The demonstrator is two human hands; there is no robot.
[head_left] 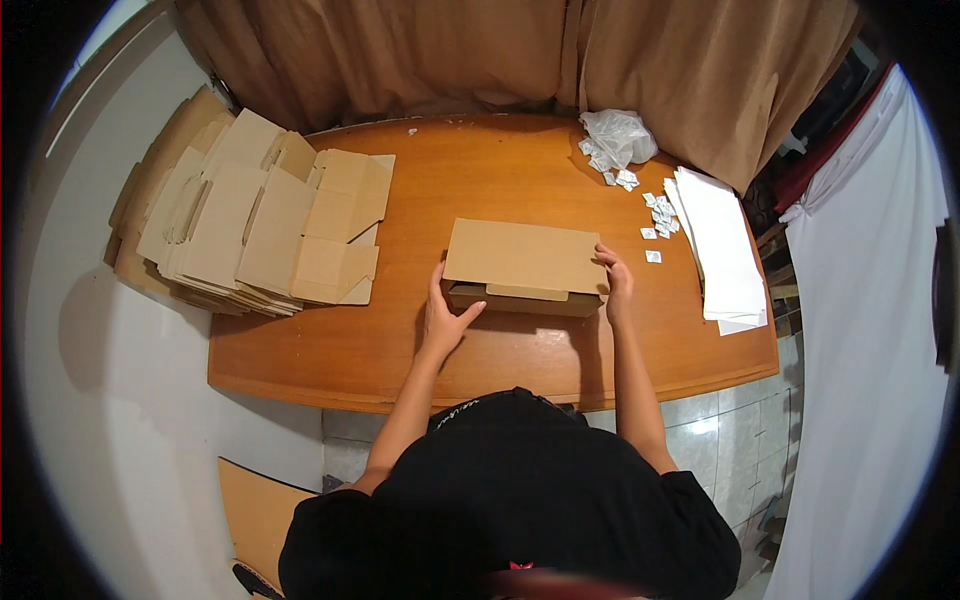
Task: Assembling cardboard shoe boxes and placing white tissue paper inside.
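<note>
"Brown wood is the material of the desk (330, 360). Where is open room?"

"Mostly in the upper middle of the frame. The flat cardboard stack (255, 200) limits it at upper left, the white paper pile (720, 250) at right. The desk's front edge curves below."

"And the cardboard box (520, 250)?"

"At the centre of the frame. I judge it light, rather stiff, not slippery; thin walls could dent. Both ends, near the corners, seem the best hold."

"The hands?"

"The left hand (446, 322) is spread at the left end. The right hand (618, 285) bends its fingers at the right end; how firmly, I cannot tell."

"The front flap (527, 293)?"

"Thin, probably easy to crease."
</note>
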